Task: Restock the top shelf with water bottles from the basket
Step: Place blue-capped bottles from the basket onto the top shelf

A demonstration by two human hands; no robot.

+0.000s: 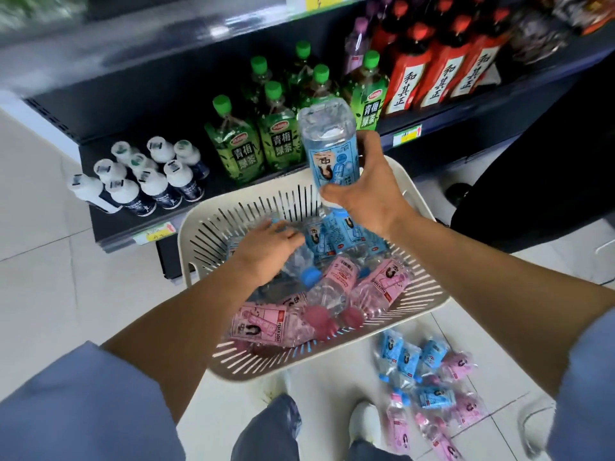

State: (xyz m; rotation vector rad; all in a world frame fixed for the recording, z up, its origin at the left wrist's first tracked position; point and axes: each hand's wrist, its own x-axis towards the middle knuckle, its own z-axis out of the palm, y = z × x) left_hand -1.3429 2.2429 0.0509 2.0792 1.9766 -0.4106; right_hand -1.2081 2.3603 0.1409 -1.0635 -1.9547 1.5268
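— Cream slotted plastic basket (199, 234) in front of the shelving, far rim close to the dark shelf front edge (126, 240). Hands?

— Right hand (362, 194) wrapped round a blue-labelled water bottle (327, 144), held base-up above the basket's far rim, clear of the green tea bottles (239, 151) behind. Left hand (266, 251) down inside the basket, laid over a clear bottle with a blue cap (311, 274). Fingers blurred, so grip not determinable.

— Remaining stock?

— Blue-labelled bottles (336, 234) at the far side of the basket, pink-labelled bottles (336, 281) at the near side, lying crosswise and touching. More loose bottles (429, 387) heaped on the tiled floor (50, 261) to the right of the basket, near a white shoe (364, 424).

— Room to move?

— Open tile left of the basket. White bottles (143, 181) standing right at the shelf lip, red-labelled bottles (432, 71) packed further right.
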